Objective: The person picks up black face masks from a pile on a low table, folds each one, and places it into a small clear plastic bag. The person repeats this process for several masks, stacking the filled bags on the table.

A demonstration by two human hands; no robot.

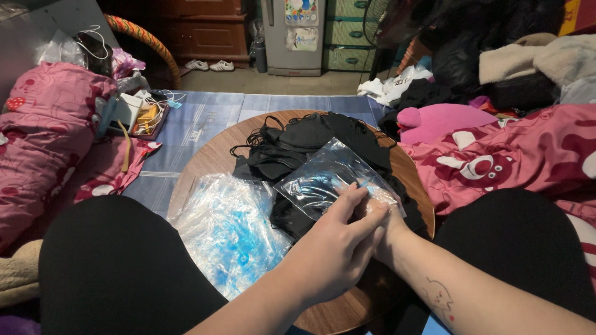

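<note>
A stack of clear blue-printed bags (226,232) lies at the left of the round wooden table (205,158). The left hand (332,248) presses fingers on a clear bag (329,177) atop black face masks (298,146); the right hand (388,226), partly hidden, pinches its near edge.

Plastic bags on the round table, stickers on the far fridge

A clear plastic bag with blue print (329,177) lies on black masks under both hands; a stack of similar bags (226,232) lies left; colourful stickers (301,11) and a pale label (302,39) mark the fridge door.
</note>
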